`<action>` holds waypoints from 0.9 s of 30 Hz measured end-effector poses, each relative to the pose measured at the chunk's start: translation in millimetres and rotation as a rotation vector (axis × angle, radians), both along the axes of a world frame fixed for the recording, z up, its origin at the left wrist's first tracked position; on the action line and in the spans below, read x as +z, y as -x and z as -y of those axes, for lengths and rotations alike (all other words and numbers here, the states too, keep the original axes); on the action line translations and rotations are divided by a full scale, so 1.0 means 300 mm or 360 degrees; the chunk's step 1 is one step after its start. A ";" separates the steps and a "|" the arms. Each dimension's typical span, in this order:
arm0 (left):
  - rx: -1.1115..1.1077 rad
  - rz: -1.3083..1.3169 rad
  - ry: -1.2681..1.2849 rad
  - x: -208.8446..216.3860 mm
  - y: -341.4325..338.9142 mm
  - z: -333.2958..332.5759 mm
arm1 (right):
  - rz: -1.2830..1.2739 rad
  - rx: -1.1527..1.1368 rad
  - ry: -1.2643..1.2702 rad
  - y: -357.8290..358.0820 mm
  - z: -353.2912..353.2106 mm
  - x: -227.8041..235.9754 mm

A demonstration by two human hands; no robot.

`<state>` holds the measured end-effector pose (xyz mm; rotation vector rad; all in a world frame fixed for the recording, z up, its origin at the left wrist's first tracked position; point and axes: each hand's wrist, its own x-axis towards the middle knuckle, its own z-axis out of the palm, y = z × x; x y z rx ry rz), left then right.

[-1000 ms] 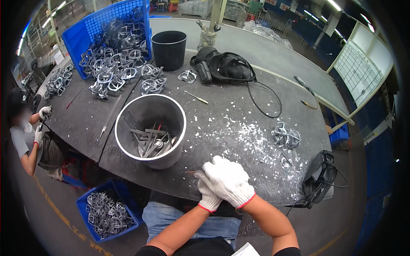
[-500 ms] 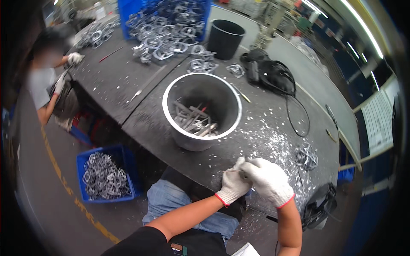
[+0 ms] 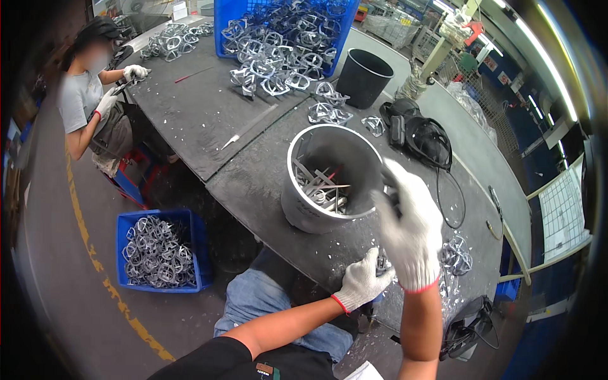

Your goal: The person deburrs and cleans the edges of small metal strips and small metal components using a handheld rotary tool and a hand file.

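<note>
My gloved left hand is at the table's near edge. It grips a small silver metal part, mostly hidden by the glove. My gloved right hand is raised beside the rim of a large grey bucket. Its thumb and fingers are apart, slightly blurred, and nothing shows between them. Inside the bucket lie several thin rods and tools, one with a red part. A few loose metal parts lie on the table right of my hands.
A blue crate spills silver metal frames onto the table, near a black bucket. Black gear with a cable lies at right. Another blue crate stands on the floor. A gloved co-worker sits at left.
My right hand has moved from beside my left hand up to the bucket and opened; the thin rod it held is gone from it. The view has shifted, placing the bucket further right.
</note>
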<state>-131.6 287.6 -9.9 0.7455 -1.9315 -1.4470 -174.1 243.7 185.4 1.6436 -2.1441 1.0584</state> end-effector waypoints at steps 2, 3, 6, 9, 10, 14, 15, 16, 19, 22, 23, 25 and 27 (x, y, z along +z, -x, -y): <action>0.0028 0.0021 0.0032 -0.007 -0.023 0.012 | 0.0151 -0.0073 0.0216 -0.025 -0.078 -0.064; -0.0009 -0.0001 0.0028 0.002 -0.017 0.003 | 0.0114 -0.0253 0.0207 -0.037 -0.158 -0.089; -0.0115 0.0003 -0.0235 0.004 0.005 0.001 | 0.0163 -0.0707 0.0270 -0.069 -0.380 -0.335; -0.0201 0.0091 -0.0233 0.008 0.002 0.010 | 0.0397 -0.0978 -0.0123 -0.135 -0.580 -0.547; -0.0179 0.0131 -0.0195 0.006 0.000 0.009 | 0.0578 -0.1047 -0.0265 -0.172 -0.593 -0.565; -0.0272 0.0224 -0.0140 0.009 0.011 0.035 | 0.0133 -0.0937 -0.0459 -0.131 -0.563 -0.613; -0.0382 0.0308 -0.0114 0.023 0.005 0.053 | 0.0193 -0.0960 -0.0492 -0.114 -0.557 -0.614; -0.0449 0.0385 -0.0147 0.065 -0.016 0.071 | 0.0257 -0.0980 -0.0527 -0.097 -0.555 -0.614; -0.0404 0.0186 -0.0085 0.200 -0.174 0.154 | 0.0192 -0.1048 -0.0214 -0.029 -0.585 -0.566; -0.0175 -0.0274 -0.0801 0.247 -0.358 0.253 | 0.0440 -0.1342 -0.0127 0.062 -0.649 -0.464; -0.0158 -0.0367 -0.1031 0.246 -0.409 0.317 | 0.0370 -0.1439 -0.0184 0.095 -0.666 -0.454; -0.0050 -0.0449 -0.1497 0.292 -0.451 0.402 | 0.0286 -0.1582 -0.0340 0.157 -0.710 -0.490; -0.0132 -0.0397 -0.1700 0.349 -0.445 0.463 | 0.0261 -0.1565 -0.0386 0.176 -0.734 -0.560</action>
